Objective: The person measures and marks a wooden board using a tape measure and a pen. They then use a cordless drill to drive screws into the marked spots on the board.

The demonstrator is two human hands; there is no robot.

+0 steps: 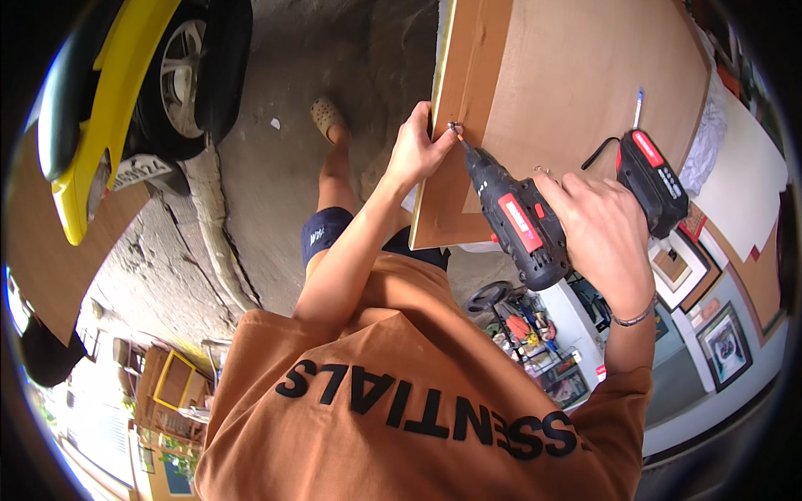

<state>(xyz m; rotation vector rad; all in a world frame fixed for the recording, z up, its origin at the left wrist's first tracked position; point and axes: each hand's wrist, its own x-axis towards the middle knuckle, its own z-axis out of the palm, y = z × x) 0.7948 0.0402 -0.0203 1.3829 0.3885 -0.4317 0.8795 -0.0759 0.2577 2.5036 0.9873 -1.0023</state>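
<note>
Head view shows the right hand (603,234) wrapped tight around the handle of a black and red cordless drill (522,225), fingers closed over the grip so the trigger is hidden. The drill's bit points up and left, its tip meeting a small metal fitting (455,128) on the brown frame strip of a wooden panel (585,75). The left hand (415,150) sits just left of that tip, fingers curled around the panel's left edge with the fingertips pinching at the fitting, thumb against the side of the board. A thin bracelet (635,318) circles the right wrist.

Right of the drill, a second black and red power tool (653,179) lies on the panel, close to the right hand, with a blue pen (638,107) farther off on the board. An orange T-shirt (401,401) fills the near part of the frame. Far left stands a yellow car (109,108) on a concrete floor (276,192), where a sandalled foot (326,118) rests. Picture frames (718,342) lean at the right.
</note>
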